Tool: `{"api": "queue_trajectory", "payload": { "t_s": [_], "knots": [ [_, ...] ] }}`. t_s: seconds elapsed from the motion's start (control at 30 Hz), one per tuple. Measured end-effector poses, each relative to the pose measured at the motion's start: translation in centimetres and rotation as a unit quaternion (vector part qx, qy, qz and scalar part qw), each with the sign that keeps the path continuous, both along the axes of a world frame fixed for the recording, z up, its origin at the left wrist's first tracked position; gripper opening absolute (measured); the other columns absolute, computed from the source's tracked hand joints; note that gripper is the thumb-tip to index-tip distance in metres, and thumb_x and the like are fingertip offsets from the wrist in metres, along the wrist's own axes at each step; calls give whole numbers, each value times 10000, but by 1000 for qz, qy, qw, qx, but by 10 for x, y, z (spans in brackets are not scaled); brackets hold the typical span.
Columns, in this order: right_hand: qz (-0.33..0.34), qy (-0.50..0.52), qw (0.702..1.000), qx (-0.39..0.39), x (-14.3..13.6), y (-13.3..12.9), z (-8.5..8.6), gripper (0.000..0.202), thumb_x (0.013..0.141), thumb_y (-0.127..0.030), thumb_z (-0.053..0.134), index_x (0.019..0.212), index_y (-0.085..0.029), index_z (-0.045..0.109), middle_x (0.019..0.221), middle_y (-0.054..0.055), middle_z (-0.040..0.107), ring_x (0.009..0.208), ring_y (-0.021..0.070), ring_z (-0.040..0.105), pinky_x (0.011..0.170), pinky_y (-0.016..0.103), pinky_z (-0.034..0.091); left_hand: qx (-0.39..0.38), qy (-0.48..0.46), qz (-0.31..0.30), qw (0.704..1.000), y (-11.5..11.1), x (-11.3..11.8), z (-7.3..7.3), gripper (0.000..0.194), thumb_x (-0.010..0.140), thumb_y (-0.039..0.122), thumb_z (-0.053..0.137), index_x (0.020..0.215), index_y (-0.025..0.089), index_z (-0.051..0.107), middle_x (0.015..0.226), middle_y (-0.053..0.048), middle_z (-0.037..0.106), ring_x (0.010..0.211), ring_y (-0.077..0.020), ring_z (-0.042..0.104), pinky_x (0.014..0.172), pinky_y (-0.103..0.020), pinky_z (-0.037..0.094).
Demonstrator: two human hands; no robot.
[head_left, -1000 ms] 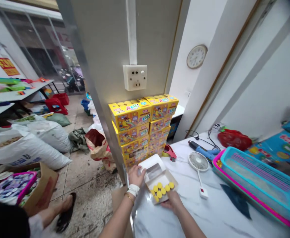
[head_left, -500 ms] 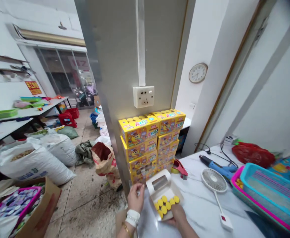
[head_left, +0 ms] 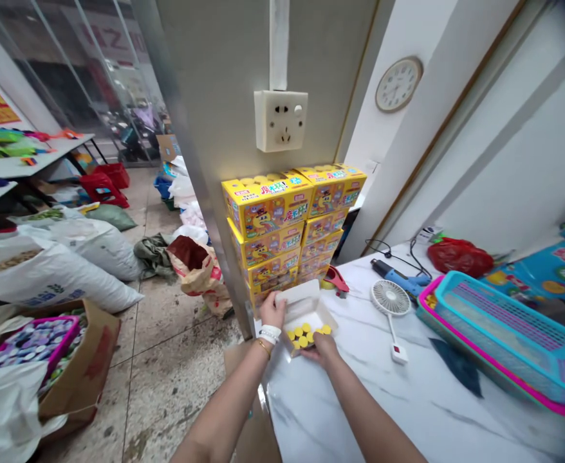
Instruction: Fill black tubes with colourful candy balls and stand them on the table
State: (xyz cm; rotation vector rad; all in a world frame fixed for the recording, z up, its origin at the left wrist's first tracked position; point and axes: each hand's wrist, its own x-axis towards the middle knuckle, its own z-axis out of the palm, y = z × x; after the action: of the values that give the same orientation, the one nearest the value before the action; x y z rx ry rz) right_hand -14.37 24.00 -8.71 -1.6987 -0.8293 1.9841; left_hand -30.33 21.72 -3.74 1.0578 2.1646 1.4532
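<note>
A small open cardboard box (head_left: 328, 316) with a raised white lid rests on the marble-patterned table. Inside it stand several round yellow-topped pieces (head_left: 303, 334), packed toward the near side. My left hand (head_left: 273, 313), with a white bracelet at the wrist, is closed on the box's left edge by the lid. At the near right corner, my right hand (head_left: 324, 348) grips the box, its thumb by the yellow tops and its fingers low at the side. Just behind the box rise stacked yellow printed boxes (head_left: 268, 212), with yellow tops showing in the uppermost ones.
To the right lie a red tape dispenser (head_left: 335, 280), a white handheld fan (head_left: 391, 302), a blue heat gun (head_left: 403, 278) and stacked plastic baskets (head_left: 514, 341). A socket (head_left: 282, 121) is on the pillar. Full sacks (head_left: 74, 270) stand on the floor at left.
My left hand, held beside the box before, now grips its left edge. My right hand stays at the near right corner. The view has tipped downward.
</note>
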Motion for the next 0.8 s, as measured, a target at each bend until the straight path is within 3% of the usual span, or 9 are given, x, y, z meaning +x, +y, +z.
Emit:
{"api": "queue_trajectory", "payload": {
  "t_s": [0.13, 0.27, 0.4, 0.53, 0.67, 0.8],
  "knots": [
    [9, 24, 999, 18, -33, 8, 16, 332, 949, -348, 535, 1216, -151, 527, 1047, 61, 626, 795, 137, 639, 673, 300, 568, 3, 43, 39, 998, -16, -10, 1, 351, 850, 386, 518, 1119, 192, 634, 1013, -58, 712, 907, -185, 660, 876, -298, 501],
    [54, 14, 998, 28, -44, 15, 21, 289, 933, -330, 567, 1152, -141, 572, 1028, 55, 637, 814, 139, 640, 690, 303, 568, -33, 71, 134, 988, -55, 6, -19, 509, 883, 383, 458, 1331, 143, 442, 1328, -149, 534, 1254, -229, 499, 1059, -348, 400],
    [65, -102, 992, 46, -11, 42, 17, 283, 926, -343, 577, 1120, -137, 587, 1033, 59, 633, 842, 151, 635, 720, 327, 563, -153, 64, 207, 964, -82, 27, -65, 588, 848, 411, 496, 1283, 19, 445, 1372, -310, 403, 1326, -396, 389, 1051, -536, 366],
    [35, -215, 965, 143, 44, 83, 20, 282, 926, -352, 575, 1108, -138, 597, 1061, 62, 635, 888, 164, 635, 770, 352, 555, -245, 81, 219, 941, -77, 47, -103, 715, 859, 450, 468, 1405, 15, 309, 1413, -346, 337, 1282, -470, 409, 971, -612, 385],
    [-1, -274, 929, 249, 68, 122, 38, 270, 915, -343, 588, 1102, -150, 611, 1163, 79, 621, 1033, 201, 608, 905, 427, 506, -293, 132, 210, 923, -67, 58, -112, 837, 855, 529, 440, 1470, 22, 184, 1399, -334, 358, 1228, -476, 449, 943, -596, 399],
    [-73, -231, 908, 341, 53, 164, 78, 332, 873, -391, 606, 1080, -133, 632, 1154, 116, 657, 1070, 224, 617, 970, 411, 468, -324, 161, 208, 909, -70, 52, -119, 842, 864, 559, 372, 1461, -12, 206, 1297, -332, 466, 1085, -445, 563, 847, -553, 462]
  ]
}}
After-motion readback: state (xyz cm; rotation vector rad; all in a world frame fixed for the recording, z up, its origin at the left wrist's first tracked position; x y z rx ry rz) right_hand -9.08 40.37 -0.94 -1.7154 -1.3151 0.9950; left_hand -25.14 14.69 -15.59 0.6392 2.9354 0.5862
